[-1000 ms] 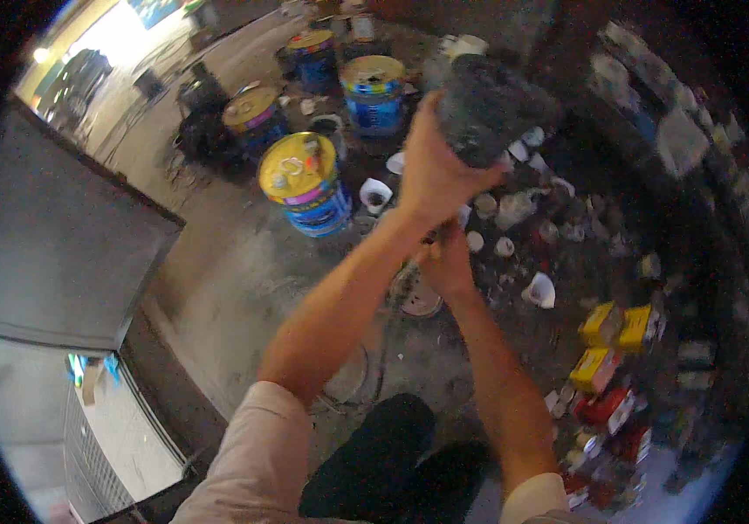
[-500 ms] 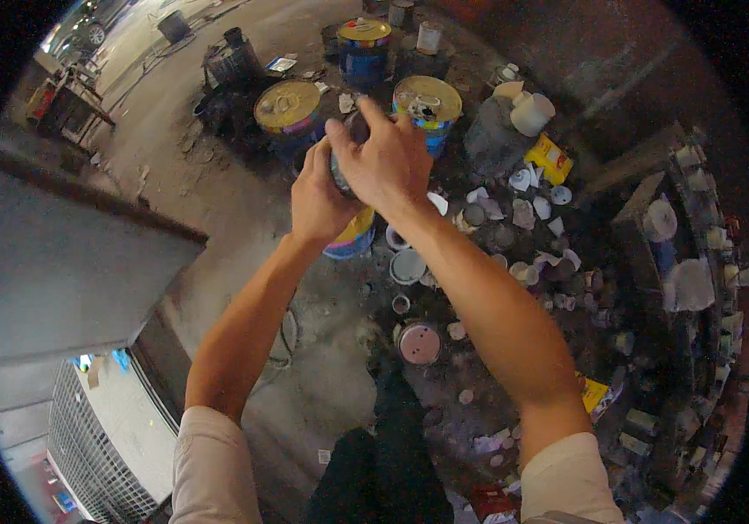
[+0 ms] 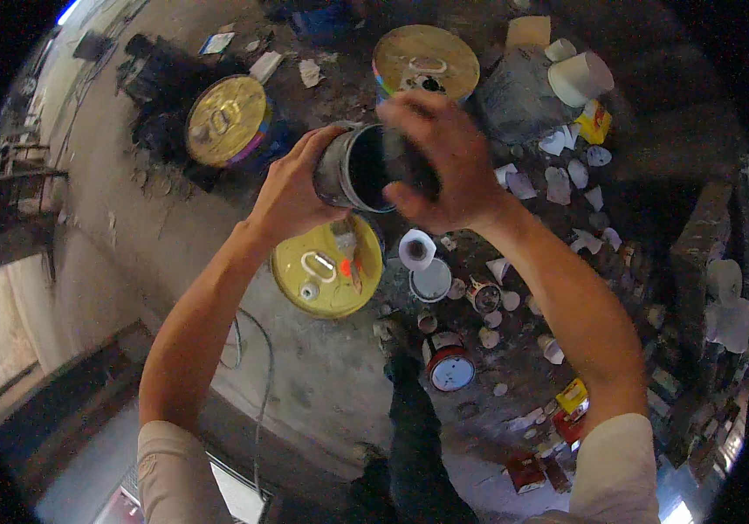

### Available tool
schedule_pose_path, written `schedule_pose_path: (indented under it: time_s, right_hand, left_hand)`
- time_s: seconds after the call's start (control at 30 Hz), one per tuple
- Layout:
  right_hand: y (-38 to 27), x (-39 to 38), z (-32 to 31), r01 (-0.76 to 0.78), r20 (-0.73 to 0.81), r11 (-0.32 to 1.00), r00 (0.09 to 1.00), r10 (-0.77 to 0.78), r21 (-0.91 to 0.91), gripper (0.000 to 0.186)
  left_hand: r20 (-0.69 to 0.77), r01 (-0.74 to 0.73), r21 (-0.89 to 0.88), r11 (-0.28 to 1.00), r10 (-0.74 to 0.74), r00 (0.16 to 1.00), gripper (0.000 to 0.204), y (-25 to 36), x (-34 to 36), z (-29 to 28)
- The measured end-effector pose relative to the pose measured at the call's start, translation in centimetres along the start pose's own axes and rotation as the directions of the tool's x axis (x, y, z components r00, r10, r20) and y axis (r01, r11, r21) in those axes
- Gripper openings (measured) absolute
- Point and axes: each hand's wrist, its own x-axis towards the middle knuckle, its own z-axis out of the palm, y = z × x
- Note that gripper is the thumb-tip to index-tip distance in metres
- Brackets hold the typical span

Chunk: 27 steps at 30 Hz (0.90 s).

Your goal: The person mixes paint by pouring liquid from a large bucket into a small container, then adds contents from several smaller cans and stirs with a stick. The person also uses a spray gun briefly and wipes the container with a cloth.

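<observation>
A dark cylindrical can [image 3: 344,170] is tilted with its open top toward the right. My left hand [image 3: 294,182] is wrapped round its left side, above a yellow drum lid [image 3: 309,281]. My right hand [image 3: 444,153] is curled at the open top, thumb near the lower rim, with a dark piece between its fingers; motion blur hides what that piece is. Behind my hands stand two more yellow-topped drums [image 3: 222,122] [image 3: 427,57].
A grey bucket [image 3: 523,100] with white tubs [image 3: 580,80] stands at back right. Small cans [image 3: 451,371], cups and scraps litter the floor at right. A hose [image 3: 265,367] lies beside my left forearm. A ledge [image 3: 43,349] edges the left.
My view has tipped down toward the drums. My hands, close together half a second ago, are farther apart; my right hand has moved rightward and the can's open top now shows.
</observation>
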Motion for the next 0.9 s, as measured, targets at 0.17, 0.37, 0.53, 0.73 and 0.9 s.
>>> schedule_pose_path:
  time_s: [0.17,0.37,0.53,0.73,0.9]
  right_hand:
    - [6.5,-5.4,-2.4,-0.369,-0.316,0.930,0.882,0.351,0.003,0.057]
    - [7.9,-13.2,-3.6,-0.704,-0.376,0.677,0.580,0.722,0.215,0.048]
    - [8.2,-18.6,-4.7,-0.776,-0.357,0.501,0.376,0.855,0.382,0.046]
    - [7.5,-24.1,-6.3,-0.827,-0.372,0.469,0.348,0.860,0.310,0.044]
    - [6.4,-26.5,-6.4,-0.852,-0.366,0.372,0.235,0.901,0.368,0.047]
  left_hand:
    - [-0.022,0.044,0.106,0.993,-0.042,0.999,0.095,-5.2,5.8,3.5]
    - [-0.020,0.093,0.240,0.966,-0.091,0.996,0.100,-9.9,12.0,8.8]
    - [0.066,0.144,0.398,0.906,-0.185,0.981,0.103,-12.5,16.8,11.8]
    - [0.117,0.094,0.582,0.808,-0.197,0.973,0.096,-13.4,20.9,14.2]
    - [0.154,-0.018,0.635,0.772,-0.103,0.983,0.097,-15.1,23.2,15.0]
